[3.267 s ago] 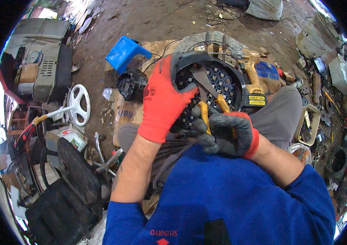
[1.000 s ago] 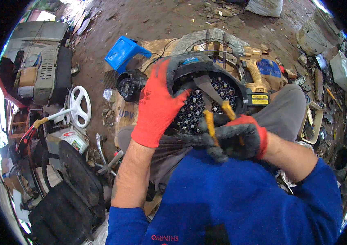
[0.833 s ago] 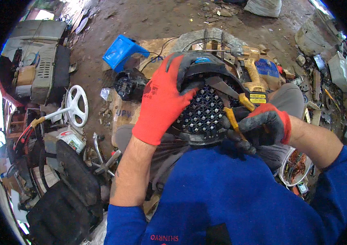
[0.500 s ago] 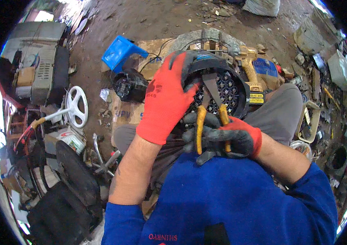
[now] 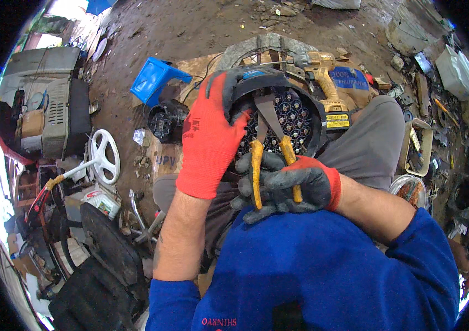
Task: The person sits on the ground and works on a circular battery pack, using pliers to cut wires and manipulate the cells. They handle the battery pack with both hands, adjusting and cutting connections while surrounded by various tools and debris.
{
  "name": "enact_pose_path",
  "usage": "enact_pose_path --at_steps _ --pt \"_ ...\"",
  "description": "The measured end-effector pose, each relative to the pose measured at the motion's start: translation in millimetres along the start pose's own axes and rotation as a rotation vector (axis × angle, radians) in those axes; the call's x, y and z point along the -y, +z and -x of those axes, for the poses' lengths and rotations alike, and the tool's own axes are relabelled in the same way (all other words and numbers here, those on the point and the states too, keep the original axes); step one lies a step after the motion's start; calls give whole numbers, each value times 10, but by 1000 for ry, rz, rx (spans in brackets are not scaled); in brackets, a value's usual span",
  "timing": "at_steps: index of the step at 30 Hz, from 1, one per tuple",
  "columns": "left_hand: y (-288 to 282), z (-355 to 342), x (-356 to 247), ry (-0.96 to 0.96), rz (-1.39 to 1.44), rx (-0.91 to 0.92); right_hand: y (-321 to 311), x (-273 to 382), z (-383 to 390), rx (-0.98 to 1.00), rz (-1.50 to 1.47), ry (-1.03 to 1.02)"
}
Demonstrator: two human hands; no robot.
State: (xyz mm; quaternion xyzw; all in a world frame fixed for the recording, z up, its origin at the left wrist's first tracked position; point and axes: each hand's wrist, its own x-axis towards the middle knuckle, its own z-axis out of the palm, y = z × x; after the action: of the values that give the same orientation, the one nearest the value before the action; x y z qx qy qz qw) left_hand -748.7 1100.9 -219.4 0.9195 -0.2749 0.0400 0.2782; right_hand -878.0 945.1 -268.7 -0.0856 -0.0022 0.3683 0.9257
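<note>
A round black housing [image 5: 316, 121] stands tilted between my knees, packed with several dark cylindrical cells [image 5: 288, 118] showing pale ends. My left hand [image 5: 212, 132], in a red and dark-grey glove, is wrapped over its upper left rim, with the thumb near the opening. Yellow-handled cutters [image 5: 256, 171] point into the housing; their metal shanks run up to its upper inner side, where the jaws are hidden. In a matching glove, my right hand [image 5: 295, 185] holds both handles from below, the handles spread apart.
Beyond the housing lie a yellow cordless drill [image 5: 328, 88] and flattened cardboard. A blue stool [image 5: 157, 80] and a black motor-like part [image 5: 165, 120] sit to the left, near a white wheel [image 5: 104, 156]. A scrap-filled tray [image 5: 416, 146] is at the right.
The whole view has shifted a little to the left in the picture. Both hands keep their holds on the housing and the cutters, whose handles stay spread.
</note>
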Motion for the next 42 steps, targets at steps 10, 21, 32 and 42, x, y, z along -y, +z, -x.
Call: enact_pose_path --at_steps 10,21,32,42 --pt "-26 -33 94 31 13 -30 -17 10 63 -33 -145 13" --pt "-36 -77 101 110 38 39 97 926 574 -469 434 430" --pt "-41 -92 19 95 21 42 399 1237 639 -591 624 409" --pt "-4 -65 45 81 -30 39 436 980 597 -654 774 432"
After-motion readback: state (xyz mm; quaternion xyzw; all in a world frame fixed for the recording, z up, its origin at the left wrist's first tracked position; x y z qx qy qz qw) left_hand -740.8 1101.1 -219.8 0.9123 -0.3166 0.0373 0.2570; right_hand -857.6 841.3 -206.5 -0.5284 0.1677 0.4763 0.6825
